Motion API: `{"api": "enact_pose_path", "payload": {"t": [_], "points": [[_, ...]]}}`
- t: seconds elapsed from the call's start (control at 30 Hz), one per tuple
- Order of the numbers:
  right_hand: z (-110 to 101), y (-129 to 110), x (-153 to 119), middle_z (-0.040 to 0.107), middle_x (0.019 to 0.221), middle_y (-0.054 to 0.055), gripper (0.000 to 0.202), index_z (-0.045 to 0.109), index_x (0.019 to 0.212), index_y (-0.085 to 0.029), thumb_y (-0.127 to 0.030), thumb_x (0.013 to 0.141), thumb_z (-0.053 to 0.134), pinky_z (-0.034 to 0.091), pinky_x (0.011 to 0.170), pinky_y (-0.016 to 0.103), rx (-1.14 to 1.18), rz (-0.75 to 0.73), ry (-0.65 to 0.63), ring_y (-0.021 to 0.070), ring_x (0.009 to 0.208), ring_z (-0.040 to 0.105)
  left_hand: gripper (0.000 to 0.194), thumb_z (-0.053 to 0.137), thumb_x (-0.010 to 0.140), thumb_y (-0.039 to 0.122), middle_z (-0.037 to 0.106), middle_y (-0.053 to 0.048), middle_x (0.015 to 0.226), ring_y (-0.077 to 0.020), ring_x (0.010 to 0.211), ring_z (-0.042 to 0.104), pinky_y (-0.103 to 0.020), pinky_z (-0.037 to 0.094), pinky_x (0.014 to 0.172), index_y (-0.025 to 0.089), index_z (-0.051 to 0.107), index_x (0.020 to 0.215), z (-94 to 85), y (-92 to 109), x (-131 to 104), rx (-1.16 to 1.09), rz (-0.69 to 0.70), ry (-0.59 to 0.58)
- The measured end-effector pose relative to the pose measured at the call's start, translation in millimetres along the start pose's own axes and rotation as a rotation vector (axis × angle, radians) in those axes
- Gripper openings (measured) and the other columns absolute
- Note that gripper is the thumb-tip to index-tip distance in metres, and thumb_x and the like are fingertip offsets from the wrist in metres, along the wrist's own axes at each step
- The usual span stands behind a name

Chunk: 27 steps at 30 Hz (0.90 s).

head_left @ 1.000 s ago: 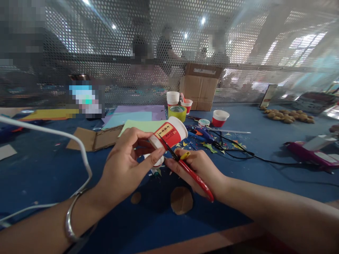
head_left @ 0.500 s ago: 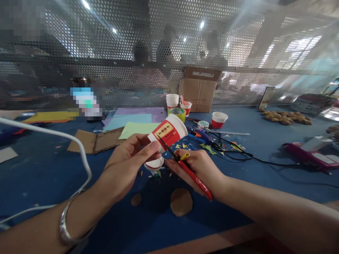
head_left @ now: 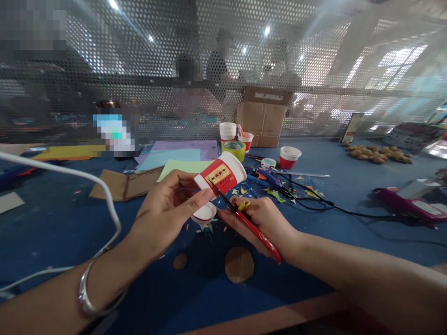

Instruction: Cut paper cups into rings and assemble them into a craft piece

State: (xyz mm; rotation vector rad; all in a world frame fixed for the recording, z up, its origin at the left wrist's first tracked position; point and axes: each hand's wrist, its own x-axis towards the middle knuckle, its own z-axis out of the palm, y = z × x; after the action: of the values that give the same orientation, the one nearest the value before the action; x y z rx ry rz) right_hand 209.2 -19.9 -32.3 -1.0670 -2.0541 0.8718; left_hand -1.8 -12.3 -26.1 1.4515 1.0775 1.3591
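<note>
My left hand grips a red and white paper cup, tilted with its wide end toward the upper right. Red-handled scissors are in my right hand, their dark blade lying over the printed side of the cup. Below the held cup, a white cup piece rests on the blue table. Two brown cardboard discs, a small one and a larger one, lie closer to me.
Behind are coloured paper sheets, stacked cups, green tape, another cup and a cardboard box. Paper scraps and a black cable lie right of centre; a white cable curves at left.
The held cup has turned slightly, and my left fingers have shifted a little on it. The scissors have barely moved.
</note>
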Motion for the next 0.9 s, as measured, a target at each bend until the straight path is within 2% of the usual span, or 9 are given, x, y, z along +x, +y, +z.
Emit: {"api": "enact_pose_path", "payload": {"t": [0.1,0.23,0.37,0.47,0.63,0.73,0.9], "points": [[1,2,1,0.046,0.062,-0.004,0.054,0.046,0.067,-0.021,-0.062,0.099,0.060,0.031,0.052,0.023,-0.015,-0.012,0.006,0.0095,0.056,0.040,0.032,0.091,0.080,0.035,0.075,0.000,0.090,-0.0155,0.074,0.072,-0.024,0.060,0.062,0.024,0.071,0.102,-2.0,-2,3,0.034,0.051,0.015],[2,5,3,0.049,0.065,-0.003,0.057,0.046,0.064,-0.021,-0.064,0.099,0.059,0.033,0.053,0.023,-0.021,-0.027,0.011,0.0095,0.055,0.044,0.033,0.090,0.080,0.034,0.077,-0.001,0.092,-0.0184,0.081,0.075,-0.026,0.062,0.066,0.023,0.070,0.103,-3.1,0,4,0.072,0.100,0.011],[2,4,2,0.047,0.060,-0.005,0.051,0.049,0.071,-0.021,-0.061,0.098,0.063,0.032,0.052,0.023,0.018,0.018,0.001,0.0094,0.054,0.041,0.036,0.089,0.079,0.041,0.078,-0.005,0.094,-0.0222,0.084,0.076,-0.030,0.065,0.067,0.020,0.071,0.102,-0.4,8,2,0.136,0.046,-0.035],[2,1,0,0.045,0.062,-0.005,0.049,0.048,0.072,-0.021,-0.060,0.098,0.064,0.031,0.052,0.023,0.036,0.007,0.004,0.0096,0.056,0.037,0.035,0.089,0.079,0.041,0.078,-0.005,0.093,-0.0216,0.083,0.076,-0.029,0.065,0.067,0.021,0.070,0.101,1.5,12,-1,0.145,0.038,-0.046],[3,-1,-1,0.043,0.063,-0.005,0.052,0.046,0.070,-0.022,-0.063,0.099,0.060,0.031,0.052,0.024,0.034,-0.023,0.011,0.0100,0.057,0.034,0.031,0.087,0.082,0.036,0.077,-0.001,0.090,-0.0185,0.082,0.076,-0.027,0.064,0.071,0.024,0.068,0.103,0.1,9,-4,0.200,0.144,-0.005],[4,0,-1,0.046,0.062,-0.005,0.049,0.049,0.072,-0.021,-0.060,0.098,0.063,0.032,0.052,0.023,0.054,-0.010,0.019,0.0098,0.056,0.038,0.033,0.087,0.083,0.037,0.076,-0.001,0.096,-0.0184,0.087,0.075,-0.028,0.064,0.075,0.025,0.067,0.107,-2.8,5,-5,0.254,0.182,0.018],[4,0,-2,0.046,0.063,-0.005,0.042,0.051,0.073,-0.021,-0.051,0.099,0.067,0.031,0.052,0.022,0.061,-0.033,0.034,0.0096,0.057,0.039,0.036,0.085,0.087,0.038,0.071,-0.003,0.111,-0.0210,0.102,0.074,-0.032,0.061,0.089,0.028,0.067,0.117,-7.8,2,-9,0.401,0.274,-0.020]]}}
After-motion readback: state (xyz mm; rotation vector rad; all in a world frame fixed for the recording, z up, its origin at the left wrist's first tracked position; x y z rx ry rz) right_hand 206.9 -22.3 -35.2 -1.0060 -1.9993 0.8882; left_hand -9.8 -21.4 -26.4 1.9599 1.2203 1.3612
